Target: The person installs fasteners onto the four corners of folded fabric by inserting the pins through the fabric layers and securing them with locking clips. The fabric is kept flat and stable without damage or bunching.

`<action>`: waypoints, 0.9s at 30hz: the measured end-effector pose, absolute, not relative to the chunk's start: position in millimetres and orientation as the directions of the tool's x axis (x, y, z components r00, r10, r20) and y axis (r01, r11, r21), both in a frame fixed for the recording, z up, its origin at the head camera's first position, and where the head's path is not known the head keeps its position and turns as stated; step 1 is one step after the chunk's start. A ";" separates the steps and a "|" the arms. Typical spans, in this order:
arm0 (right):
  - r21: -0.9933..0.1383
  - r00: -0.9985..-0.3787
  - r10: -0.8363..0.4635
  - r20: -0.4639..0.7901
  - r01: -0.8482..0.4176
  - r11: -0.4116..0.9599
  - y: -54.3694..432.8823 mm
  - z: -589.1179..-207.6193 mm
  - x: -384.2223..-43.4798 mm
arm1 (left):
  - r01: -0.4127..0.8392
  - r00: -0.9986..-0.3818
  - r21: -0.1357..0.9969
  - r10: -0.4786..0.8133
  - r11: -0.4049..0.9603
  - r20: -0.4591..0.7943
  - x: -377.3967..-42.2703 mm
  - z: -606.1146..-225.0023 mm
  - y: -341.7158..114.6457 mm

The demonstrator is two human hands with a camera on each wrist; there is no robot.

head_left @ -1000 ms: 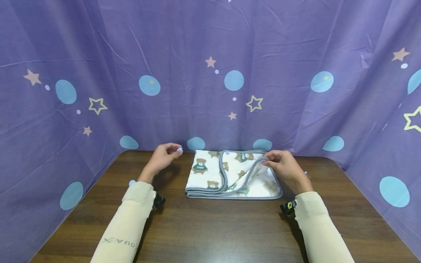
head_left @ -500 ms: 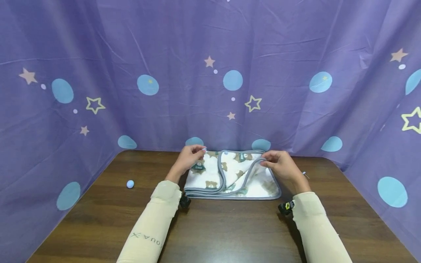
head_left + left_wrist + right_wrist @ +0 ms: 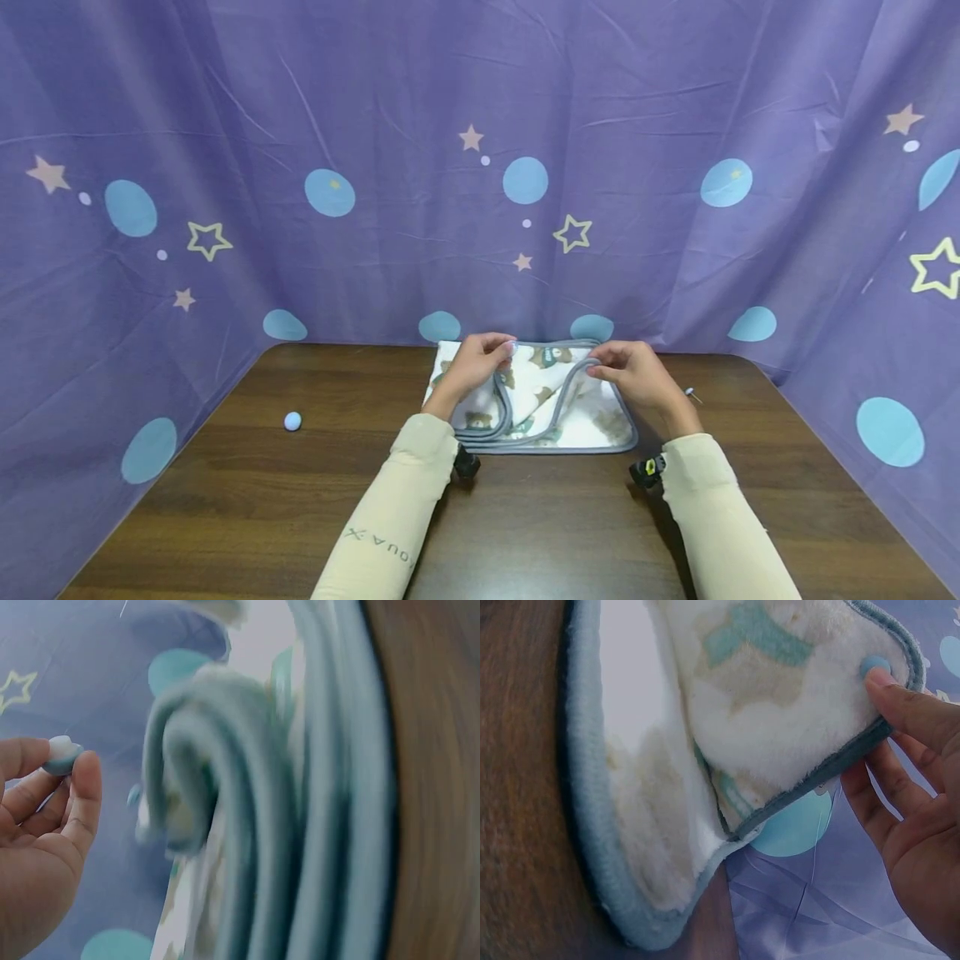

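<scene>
A folded white blanket [image 3: 540, 383] with brown bears and grey-blue piping lies at the back of the table. My left hand [image 3: 474, 367], above its left part, pinches a small rounded blue-and-white cap [image 3: 64, 756] between thumb and fingertips. On the right, my right hand [image 3: 637, 377] holds up a turned-back corner of the blanket. Its thumb [image 3: 892, 694] presses by a small blue round button [image 3: 875, 664] at that corner, with the fingers behind the cloth. In the left wrist view, the blanket's stacked piped edges [image 3: 262, 795] curl close beside the left hand.
A small light-blue ball-like piece [image 3: 292, 421] sits on the brown wooden table [image 3: 225, 500] at left. Beyond the right hand lies a small pin with a blue head [image 3: 692, 393]. A purple curtain [image 3: 420, 208] with stars and dots hangs behind and at the sides.
My left hand has moved right with the cap, from left of the blanket to over it, uncovering the ball-like piece. The right hand keeps its hold on the corner.
</scene>
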State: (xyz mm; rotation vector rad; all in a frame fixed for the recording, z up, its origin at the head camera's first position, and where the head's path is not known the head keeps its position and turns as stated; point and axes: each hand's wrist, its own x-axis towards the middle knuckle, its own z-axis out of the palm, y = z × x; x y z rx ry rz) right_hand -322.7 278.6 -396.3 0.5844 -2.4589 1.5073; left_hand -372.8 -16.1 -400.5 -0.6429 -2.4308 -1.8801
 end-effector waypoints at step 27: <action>-0.691 -0.859 -0.276 0.430 -0.511 0.511 269.4 -384.4 -314.6 | 0.151 -0.952 0.961 0.228 -0.230 0.204 -355.0 -419.0 83.6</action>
